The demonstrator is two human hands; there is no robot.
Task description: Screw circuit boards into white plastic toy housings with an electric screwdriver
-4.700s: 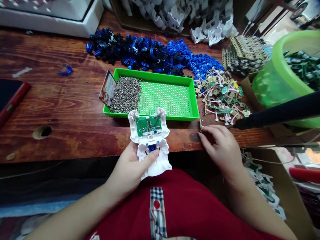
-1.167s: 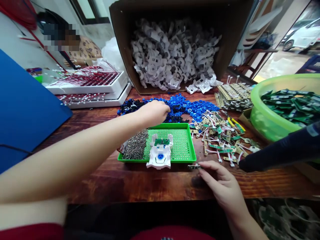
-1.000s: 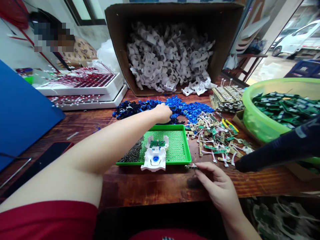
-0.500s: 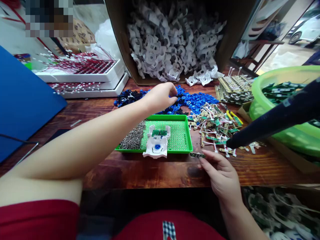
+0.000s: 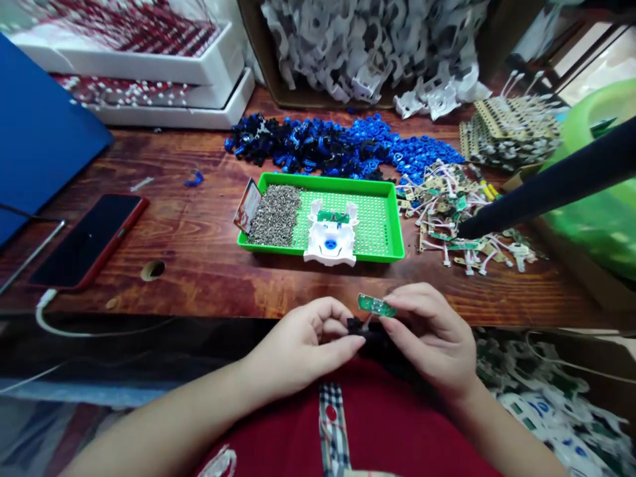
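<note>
Between the thumb and fingers of my right hand (image 5: 430,338) is a small green circuit board (image 5: 376,305), its face tilted up. My left hand (image 5: 318,338) is close beside it, thumb and fingers pinched on a small black plastic part (image 5: 356,324), partly hidden by the fingers. Both hands are in front of the table's near edge, over my lap. Beyond them a white plastic housing (image 5: 332,242), with a blue piece and a green board in it, rests on the front rim of a green tray (image 5: 392,252). Small metal screws (image 5: 275,215) fill the tray's left side.
Behind the tray lie piles of black and blue parts (image 5: 342,142). Wired boards (image 5: 452,212) heap on the right, below a dark bar (image 5: 546,179) and beside a green tub (image 5: 596,199). A phone (image 5: 89,242) lies left. White housings (image 5: 368,53) fill a box at the back.
My left hand has come back from the blue and black pile with a black part. My right hand has brought the board toward it. The view has tilted down.
</note>
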